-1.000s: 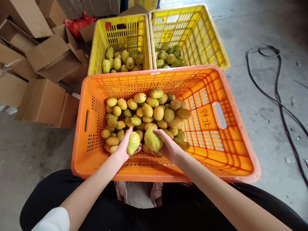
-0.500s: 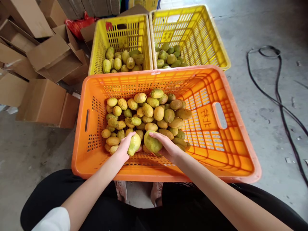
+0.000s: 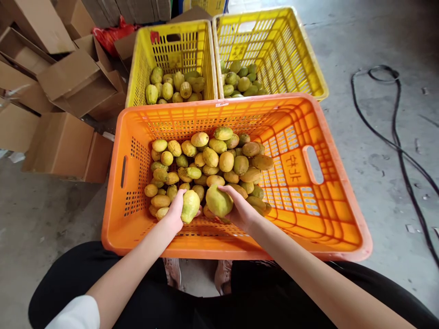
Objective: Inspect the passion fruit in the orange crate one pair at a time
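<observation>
My left hand [image 3: 175,214] is closed around a yellow-green papaya [image 3: 190,206], its thumb along the fruit's left side and most fingers hidden underneath. A second, rounder green papaya [image 3: 218,201] rests in my right hand [image 3: 241,211], with the thumb over its upper right. The two fruits are held a little apart, over the near side of an orange plastic crate [image 3: 236,252]. Below and beyond them lies a heap of yellow, green and brownish papayas [image 3: 226,161], mostly in the crate's left and middle.
Two yellow crates, a left one [image 3: 139,68] and a right one [image 3: 305,55], stand behind the orange crate with greener papayas in them. Cardboard boxes [image 3: 60,141] are piled at the left, beside a red bag [image 3: 111,36]. A black cable [image 3: 394,119] lies on the floor at right.
Both thumbs have slid outward on the fruits, the left one leftward and the right one rightward. The two papayas have turned slightly in my hands; the heap looks the same.
</observation>
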Action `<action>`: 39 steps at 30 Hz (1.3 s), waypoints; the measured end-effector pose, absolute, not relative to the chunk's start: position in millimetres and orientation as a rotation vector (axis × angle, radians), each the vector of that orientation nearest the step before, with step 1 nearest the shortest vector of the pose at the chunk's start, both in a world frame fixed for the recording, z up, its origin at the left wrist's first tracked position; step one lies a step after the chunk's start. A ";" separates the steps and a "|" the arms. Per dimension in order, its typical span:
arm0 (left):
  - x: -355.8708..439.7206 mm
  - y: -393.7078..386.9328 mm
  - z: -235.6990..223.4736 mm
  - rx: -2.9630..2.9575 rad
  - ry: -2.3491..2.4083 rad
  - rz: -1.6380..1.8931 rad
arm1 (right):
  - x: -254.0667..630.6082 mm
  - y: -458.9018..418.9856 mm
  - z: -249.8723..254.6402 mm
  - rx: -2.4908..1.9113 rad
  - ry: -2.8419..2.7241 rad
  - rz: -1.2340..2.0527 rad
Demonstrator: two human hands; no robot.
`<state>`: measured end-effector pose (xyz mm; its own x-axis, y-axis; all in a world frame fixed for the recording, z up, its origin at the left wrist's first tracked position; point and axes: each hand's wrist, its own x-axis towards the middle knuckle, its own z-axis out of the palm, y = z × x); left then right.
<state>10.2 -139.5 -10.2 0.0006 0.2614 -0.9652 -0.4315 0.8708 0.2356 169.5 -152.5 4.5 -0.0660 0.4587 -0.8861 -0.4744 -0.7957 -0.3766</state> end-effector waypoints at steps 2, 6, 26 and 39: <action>10.6 -139.6 -9.5 -0.135 1.482 0.539 | 169.5 -150.2 6.7 -1.642 0.072 1.878; 10.7 -140.0 -8.5 -0.140 1.485 0.534 | 170.7 -148.2 5.8 -1.657 0.103 1.846; 12.8 -143.5 -11.7 0.023 1.488 0.618 | 170.7 -151.1 0.9 -1.674 0.090 1.886; 12.0 -140.0 -6.8 -0.160 1.433 0.533 | 171.2 -151.6 -1.0 -1.685 0.104 1.886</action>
